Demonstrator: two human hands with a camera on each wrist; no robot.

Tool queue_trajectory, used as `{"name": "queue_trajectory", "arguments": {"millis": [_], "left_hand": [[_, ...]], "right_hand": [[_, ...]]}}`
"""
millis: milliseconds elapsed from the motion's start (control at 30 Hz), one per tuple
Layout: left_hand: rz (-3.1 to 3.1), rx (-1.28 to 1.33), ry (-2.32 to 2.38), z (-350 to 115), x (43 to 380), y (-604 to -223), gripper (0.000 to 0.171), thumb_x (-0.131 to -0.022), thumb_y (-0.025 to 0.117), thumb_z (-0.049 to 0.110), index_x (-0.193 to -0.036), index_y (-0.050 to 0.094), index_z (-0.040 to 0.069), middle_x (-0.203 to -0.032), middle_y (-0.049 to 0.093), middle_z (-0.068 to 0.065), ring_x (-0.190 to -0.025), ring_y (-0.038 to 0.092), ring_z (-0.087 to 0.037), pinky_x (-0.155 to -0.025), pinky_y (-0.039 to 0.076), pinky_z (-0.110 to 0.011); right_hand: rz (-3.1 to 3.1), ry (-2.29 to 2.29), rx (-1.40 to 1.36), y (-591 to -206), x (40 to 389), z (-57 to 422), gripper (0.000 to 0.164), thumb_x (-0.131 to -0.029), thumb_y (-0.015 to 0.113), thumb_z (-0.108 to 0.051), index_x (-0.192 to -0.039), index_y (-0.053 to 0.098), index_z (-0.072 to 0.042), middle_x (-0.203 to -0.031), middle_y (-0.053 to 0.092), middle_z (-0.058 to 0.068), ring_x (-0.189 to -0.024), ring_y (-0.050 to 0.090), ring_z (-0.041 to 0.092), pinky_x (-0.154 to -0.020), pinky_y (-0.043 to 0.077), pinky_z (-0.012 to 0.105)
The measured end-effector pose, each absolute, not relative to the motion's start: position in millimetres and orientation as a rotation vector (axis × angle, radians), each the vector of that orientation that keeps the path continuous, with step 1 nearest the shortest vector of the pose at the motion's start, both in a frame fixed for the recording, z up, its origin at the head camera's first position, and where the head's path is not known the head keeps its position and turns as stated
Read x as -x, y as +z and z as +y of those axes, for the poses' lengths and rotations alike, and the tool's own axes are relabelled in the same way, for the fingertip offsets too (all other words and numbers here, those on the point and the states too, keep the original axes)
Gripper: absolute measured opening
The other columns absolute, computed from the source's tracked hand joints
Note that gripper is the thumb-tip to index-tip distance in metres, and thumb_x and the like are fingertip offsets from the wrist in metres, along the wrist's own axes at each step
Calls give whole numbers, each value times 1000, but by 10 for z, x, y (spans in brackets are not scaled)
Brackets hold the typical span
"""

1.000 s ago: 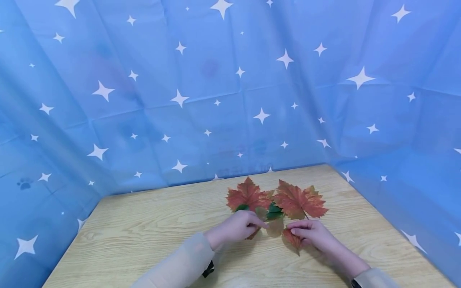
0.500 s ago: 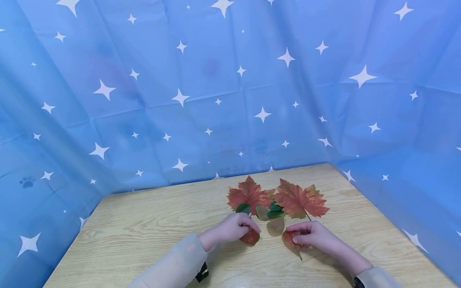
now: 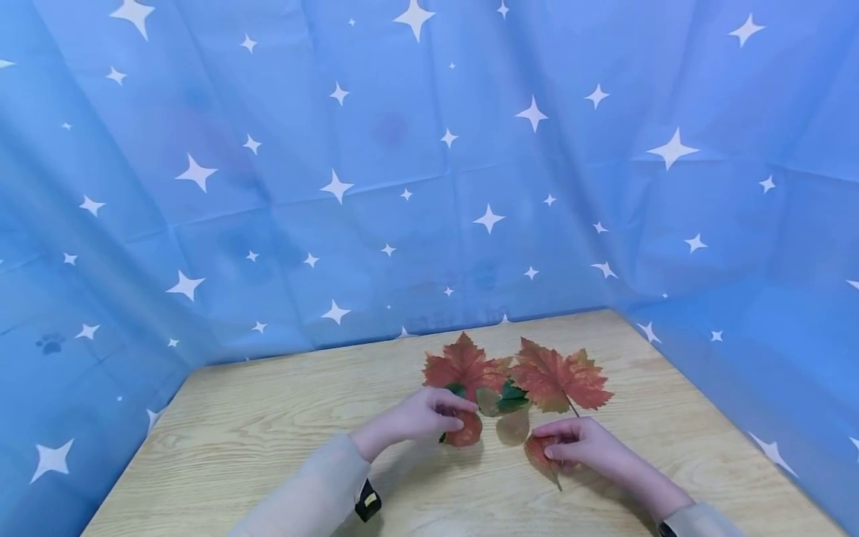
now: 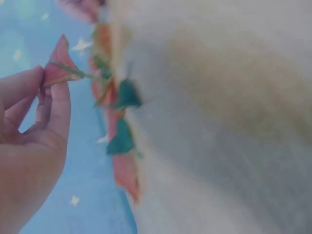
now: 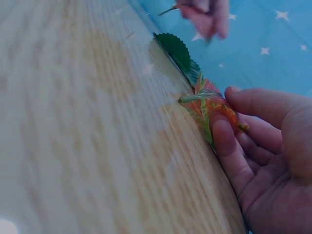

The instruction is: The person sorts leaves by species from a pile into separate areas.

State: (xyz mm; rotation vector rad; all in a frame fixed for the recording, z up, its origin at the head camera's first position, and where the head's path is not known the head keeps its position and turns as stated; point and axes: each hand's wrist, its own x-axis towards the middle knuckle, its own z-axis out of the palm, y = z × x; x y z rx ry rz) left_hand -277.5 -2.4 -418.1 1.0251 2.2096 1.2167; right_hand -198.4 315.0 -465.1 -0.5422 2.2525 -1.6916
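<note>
In the head view my left hand [image 3: 417, 419] pinches a small red leaf [image 3: 470, 431], held a little off the table with a shadow below it. The left wrist view shows this leaf [image 4: 59, 67] between thumb and fingers, its green stem pointing toward the other leaves. My right hand [image 3: 585, 446] pinches another red-orange leaf [image 3: 540, 453] low over the table. From the right wrist, that leaf [image 5: 217, 114] has a cut green stem and yellow-green edges. Between the hands lies a brownish leaf [image 3: 513, 426], seen pale side up.
Behind the hands, two large red maple leaves [image 3: 463, 365] [image 3: 560, 377] lie side by side. Dark green leaves [image 3: 512, 395] and an olive leaf [image 3: 488, 401] sit between them. The wooden table [image 3: 282, 425] meets a blue star-patterned curtain [image 3: 376, 246] at its back edge.
My left hand has drawn left, away from the middle, and the red leaf in it has come into fuller view. My right hand stays almost where it was, with its leaf.
</note>
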Motion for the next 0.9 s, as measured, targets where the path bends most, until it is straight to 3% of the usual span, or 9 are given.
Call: {"name": "queue_trajectory", "arguments": {"millis": [100,233,367,567,900], "left_hand": [[2173,-965,1307,-139,2838,-4095,32,-95,62,9,-126,68,17,-80,61,1,-60,42,-15,-63,44,-32],[2166,-886,1390,-318,2896,-4005,30,-97,61,13,-124,69,23,-99,65,2,-81,58,-16,-76,51,-36],[2179,-832,1445,-526,2946,-3941,30,-97,60,16,-126,67,21,-116,64,0,-99,61,-17,-83,52,-34],[2197,-768,1543,-872,3070,-3881,33,-97,61,17,-129,64,11,-118,63,-7,-99,62,-20,-84,52,-36],[2449,-596,1587,-1560,3287,-3816,37,-94,65,14,-130,62,5,-109,66,-11,-89,61,-19,-74,53,-36]], "right_hand": [[2243,-1699,553,-4656,1989,3137,43,-93,63,-8,-124,52,20,-86,67,4,-67,60,9,-58,52,27],[2254,-1694,555,-4666,1998,3124,44,-92,64,-8,-123,53,20,-86,67,4,-68,61,9,-58,53,27],[2254,-1699,554,-4679,2020,3112,44,-92,65,-9,-123,53,20,-88,67,8,-68,60,8,-58,52,27],[2237,-1707,564,-4710,2038,3133,43,-93,64,-7,-124,52,20,-96,69,12,-69,61,8,-58,52,27],[2197,-1696,449,-4666,1998,3211,47,-94,64,-12,-129,51,16,-104,69,11,-74,63,12,-61,54,30]]}}
